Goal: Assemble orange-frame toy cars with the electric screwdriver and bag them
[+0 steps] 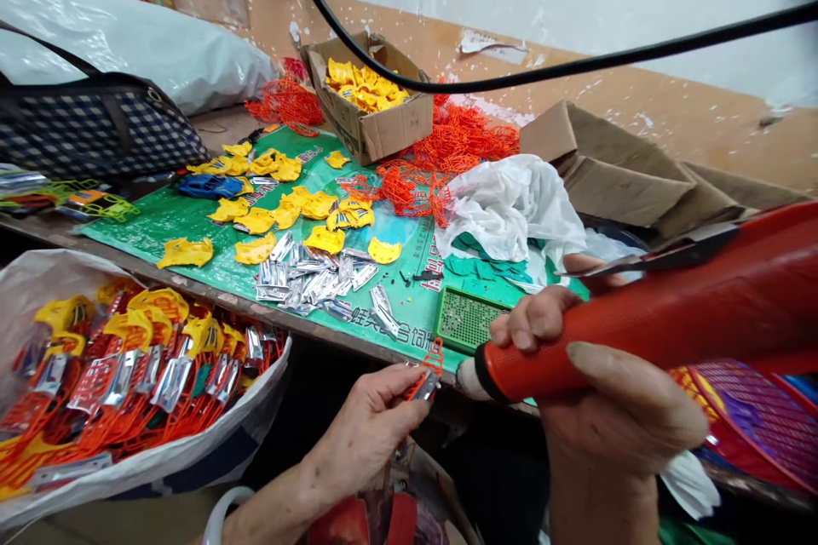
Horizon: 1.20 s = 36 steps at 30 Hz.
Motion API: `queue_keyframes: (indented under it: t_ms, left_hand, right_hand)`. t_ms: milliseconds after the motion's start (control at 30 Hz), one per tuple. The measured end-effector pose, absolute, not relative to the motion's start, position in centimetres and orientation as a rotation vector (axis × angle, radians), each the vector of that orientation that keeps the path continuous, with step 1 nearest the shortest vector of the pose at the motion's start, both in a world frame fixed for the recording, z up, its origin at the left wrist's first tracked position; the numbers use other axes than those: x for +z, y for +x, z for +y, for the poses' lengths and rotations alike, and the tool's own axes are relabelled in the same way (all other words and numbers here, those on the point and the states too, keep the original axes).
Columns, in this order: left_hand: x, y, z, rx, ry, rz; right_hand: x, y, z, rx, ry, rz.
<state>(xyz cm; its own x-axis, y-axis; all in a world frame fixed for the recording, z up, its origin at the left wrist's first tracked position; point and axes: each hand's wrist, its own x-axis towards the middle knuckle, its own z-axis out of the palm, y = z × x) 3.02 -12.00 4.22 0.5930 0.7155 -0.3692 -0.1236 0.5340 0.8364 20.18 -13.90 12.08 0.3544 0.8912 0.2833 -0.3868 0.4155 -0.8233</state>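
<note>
In the lower middle, my left hand (377, 409) pinches a small orange plastic frame with a shiny silver piece (427, 383) on it. My right hand (613, 400) is wrapped around a red power screwdriver (645, 315), held slanting down to the left. Its pale nose (469, 376) is close to the orange part; I cannot tell whether they touch. Just beyond is a green perforated tray (469, 315) with small bits in it. Loose silver plates (313, 277) lie in a pile on the green sheet, with yellow plastic shells (307, 204) behind them.
A white sack (256, 434) of orange, yellow and silver assemblies stands at left. Behind are a cardboard box (396, 129) of yellow shells, orange frames (469, 132), a white plastic bag (511, 200) and a checkered bag (95, 128). A black cable (511, 83) crosses above.
</note>
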Motion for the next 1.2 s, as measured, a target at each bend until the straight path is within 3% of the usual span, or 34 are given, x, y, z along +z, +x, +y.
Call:
queue_keyframes:
  t_ms: [433,1200]
  left_hand:
    - [4.2,2.6,-13.1,0.665,1.390,0.673]
    - [3.8,2.0,-13.1,0.631,1.349,0.650]
  right_hand:
    - [12.3,19.4,-14.9,0.922,-0.747,-0.796]
    - [11.8,18.6,-15.1,0.916,-0.736,-0.806]
